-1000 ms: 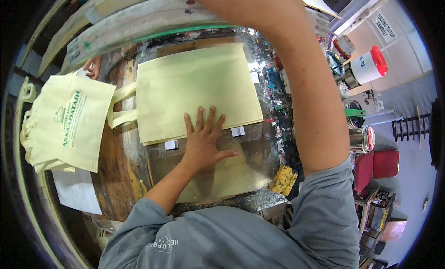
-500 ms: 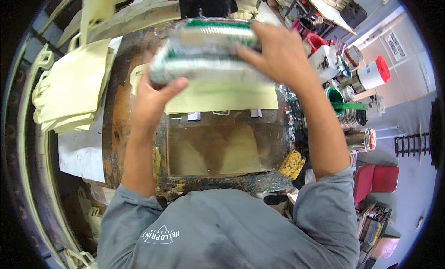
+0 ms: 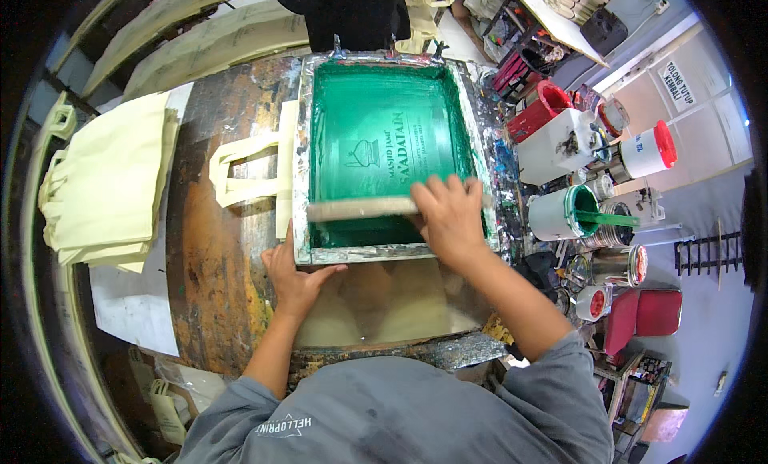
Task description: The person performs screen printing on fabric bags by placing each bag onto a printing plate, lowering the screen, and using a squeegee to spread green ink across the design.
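Observation:
A screen printing frame [image 3: 302, 164] lies flat, its mesh spread with green ink, a design showing through. My right hand [image 3: 450, 220] is closed around a wooden-handled squeegee [image 3: 360, 209], which crosses the near part of the mesh and is a little blurred. At the near left corner of the frame my left hand [image 3: 294, 274] grips the edge, thumb stretched along the near side. Under the frame sits a cream cloth bag [image 3: 284, 176], mostly hidden, with its handle [image 3: 226, 174] sticking out on the left.
A stack of cream bags [image 3: 108, 180] lies on the left over a white sheet [image 3: 132, 300]. Along the right stand paint tubs, including a green-stained bucket [image 3: 552, 214] with a green stick. Hinge clamps [image 3: 392, 48] line the frame's far edge; beyond stands another person [image 3: 352, 16].
The frame was raised and tilted in both hands; now it lies down over the bag. My right hand has moved onto the squeegee, my left down to the near left corner.

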The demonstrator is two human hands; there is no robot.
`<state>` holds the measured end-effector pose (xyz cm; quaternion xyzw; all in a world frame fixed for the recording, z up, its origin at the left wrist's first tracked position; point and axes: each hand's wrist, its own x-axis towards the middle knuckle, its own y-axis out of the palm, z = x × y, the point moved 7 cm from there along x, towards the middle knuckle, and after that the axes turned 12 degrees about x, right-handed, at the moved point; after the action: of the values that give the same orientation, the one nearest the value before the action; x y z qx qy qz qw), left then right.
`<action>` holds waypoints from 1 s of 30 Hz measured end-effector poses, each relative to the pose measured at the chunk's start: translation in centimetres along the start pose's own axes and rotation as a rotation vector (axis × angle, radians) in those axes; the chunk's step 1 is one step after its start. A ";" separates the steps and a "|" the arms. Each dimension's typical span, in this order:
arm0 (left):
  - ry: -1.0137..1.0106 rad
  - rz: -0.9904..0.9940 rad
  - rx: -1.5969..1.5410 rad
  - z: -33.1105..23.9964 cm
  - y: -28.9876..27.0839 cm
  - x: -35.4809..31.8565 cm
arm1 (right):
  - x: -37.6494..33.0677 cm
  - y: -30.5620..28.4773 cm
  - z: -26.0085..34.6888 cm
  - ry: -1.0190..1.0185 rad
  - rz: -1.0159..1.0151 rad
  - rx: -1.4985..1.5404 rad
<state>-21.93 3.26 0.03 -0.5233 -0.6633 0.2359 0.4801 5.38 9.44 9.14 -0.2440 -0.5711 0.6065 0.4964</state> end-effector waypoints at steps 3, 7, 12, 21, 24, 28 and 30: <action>0.024 0.011 0.018 0.1 0.0 0.1 | 5.1 1.4 -2.9 -0.014 -0.112 -0.061; 0.016 0.007 0.009 0.0 -0.3 0.5 | 13.8 3.3 -8.1 0.010 -0.208 -0.138; -0.058 0.108 0.262 -0.3 -2.5 1.4 | 22.1 3.1 -14.1 0.047 0.038 -0.024; 0.342 -0.142 0.165 -7.5 1.9 28.3 | 24.9 4.8 -15.1 -0.016 -0.121 -0.170; 0.404 -0.206 0.360 -7.0 7.5 32.7 | 25.2 4.7 -14.8 -0.159 -0.075 -0.036; 0.370 -0.188 0.410 -6.8 9.2 31.2 | 22.1 4.1 -13.1 -0.221 -0.111 -0.021; 0.408 -0.195 0.403 -6.8 8.2 29.4 | 19.6 3.4 -11.8 -0.190 -0.080 0.004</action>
<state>-11.85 31.78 7.73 -0.3879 -0.5402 0.2058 0.7179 6.88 32.51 8.61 -0.1614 -0.6239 0.6077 0.4642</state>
